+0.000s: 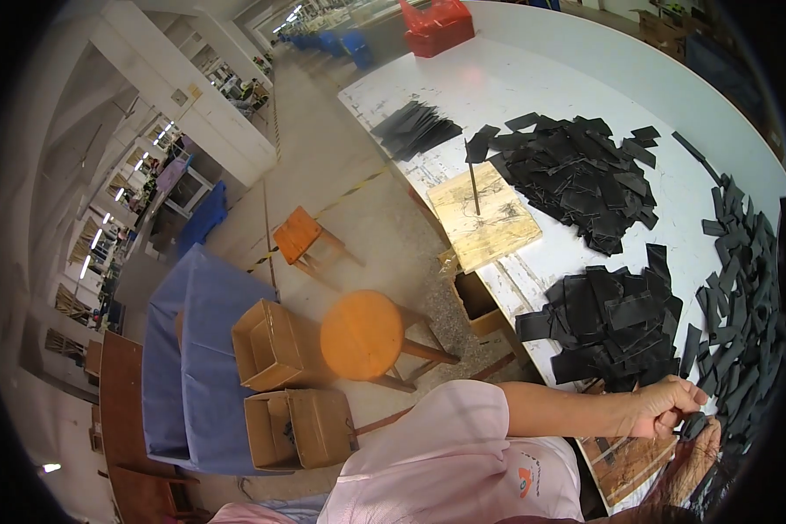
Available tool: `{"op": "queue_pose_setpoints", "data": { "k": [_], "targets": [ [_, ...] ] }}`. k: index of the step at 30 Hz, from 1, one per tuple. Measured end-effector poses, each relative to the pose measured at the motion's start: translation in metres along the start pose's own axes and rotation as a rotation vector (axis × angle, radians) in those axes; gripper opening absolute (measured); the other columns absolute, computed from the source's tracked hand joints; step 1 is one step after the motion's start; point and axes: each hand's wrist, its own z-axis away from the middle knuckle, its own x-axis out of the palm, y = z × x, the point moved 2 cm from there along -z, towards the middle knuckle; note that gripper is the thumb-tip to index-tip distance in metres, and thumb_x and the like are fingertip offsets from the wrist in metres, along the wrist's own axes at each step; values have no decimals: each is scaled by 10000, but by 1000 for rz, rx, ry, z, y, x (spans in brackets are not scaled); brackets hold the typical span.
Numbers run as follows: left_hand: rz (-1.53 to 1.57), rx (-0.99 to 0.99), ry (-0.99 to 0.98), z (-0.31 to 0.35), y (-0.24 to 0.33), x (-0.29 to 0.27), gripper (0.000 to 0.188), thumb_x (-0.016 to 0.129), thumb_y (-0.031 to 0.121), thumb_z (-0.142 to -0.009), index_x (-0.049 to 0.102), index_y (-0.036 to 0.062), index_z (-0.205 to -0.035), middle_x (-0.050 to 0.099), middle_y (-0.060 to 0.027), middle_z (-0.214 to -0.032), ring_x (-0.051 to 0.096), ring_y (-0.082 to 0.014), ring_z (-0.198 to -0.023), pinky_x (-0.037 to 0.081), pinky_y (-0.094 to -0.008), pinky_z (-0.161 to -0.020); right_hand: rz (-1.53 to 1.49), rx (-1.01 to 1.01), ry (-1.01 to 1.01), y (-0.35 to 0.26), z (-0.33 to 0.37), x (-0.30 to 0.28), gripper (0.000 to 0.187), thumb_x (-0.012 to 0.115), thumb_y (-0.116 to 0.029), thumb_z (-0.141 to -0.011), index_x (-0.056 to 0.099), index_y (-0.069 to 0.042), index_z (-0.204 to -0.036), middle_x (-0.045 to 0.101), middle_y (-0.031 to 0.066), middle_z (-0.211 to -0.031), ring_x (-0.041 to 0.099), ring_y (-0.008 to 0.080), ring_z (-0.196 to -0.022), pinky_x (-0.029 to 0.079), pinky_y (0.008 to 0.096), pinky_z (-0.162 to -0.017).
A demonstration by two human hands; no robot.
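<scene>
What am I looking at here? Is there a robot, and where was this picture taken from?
No robot: these are a person's left hand and right hand, both bare. A wide fisheye camera worn on the head looks down, so straight edges bend. The hands meet at the lower right, where a small black piece seems held between them; the exact hold is hard to see. On the white table lie heaps of flat black pieces, a wooden board with a thin rod standing on it, and, farther off, a red bag.
</scene>
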Motion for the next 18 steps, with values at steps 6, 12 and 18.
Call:
{"op": "queue_pose_setpoints", "data": {
  "k": [6, 12, 18],
  "targets": [
    [-112, 72, -74, -6, 1, 3, 219, 577, -2, -727, 503, 31, -930, 506, -30, -676, 313, -37, -325, 174, -206, -305, -14, 87, -25, 6, -10, -16, 568, 560, -323, -871, 435, 119, -1205, 411, 288, -1254, 359, 439, -1192, 296, 529, -972],
    [-202, 110, -26, -10, -11, -8, 190, 547, -34, -673, 491, 46, -836, 452, -18, -639, 309, -48, -334, 189, -221, -296, 51, 15, -148, 26, -5, -11, 401, 630, -374, -797, 581, 2, -925, 598, 147, -867, 533, 314, -738, 405, 447, -625],
    [3, 4, 48, -14, -18, -23, 194, 540, -43, -694, 490, 72, -842, 428, 13, -595, 308, -47, -336, 195, -206, -294, -177, 87, -262, 41, 6, 22, 305, 608, -330, -814, 583, -29, -850, 592, 112, -777, 530, 239, -614, 411, 375, -539]
  ]
}}
